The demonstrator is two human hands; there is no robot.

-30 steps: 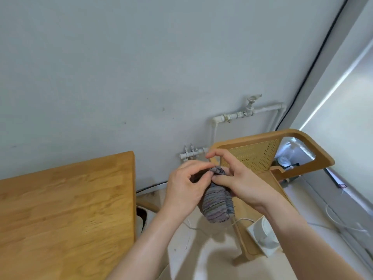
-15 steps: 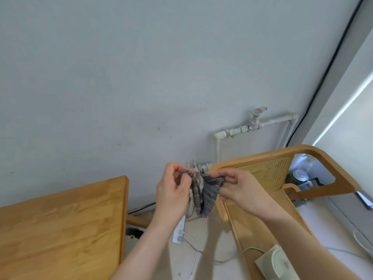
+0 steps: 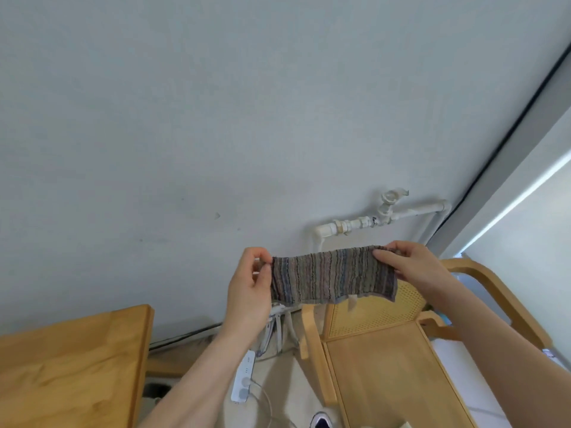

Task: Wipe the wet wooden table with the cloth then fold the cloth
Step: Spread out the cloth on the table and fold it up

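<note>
Wooden bench at lower left, its right edge running toward the grey wall; no hand or cloth touches its surface. Left hand, raised in the air to the right of the bench, thumb and fingers pressed together, pinching the left end of the striped cloth. Cloth held stretched out as a horizontal band between both hands, in front of the wall and above the floor, with a small tag hanging from its lower edge. White power strip with its cable lying on the floor beneath the left forearm. White water pipe with valve fixed to the wall just above and behind the cloth. Right hand, fingers closed in a pinch on the right end of the cloth. Wooden chair with cane back standing below the right hand and the cloth's right half, apart from both.
</note>
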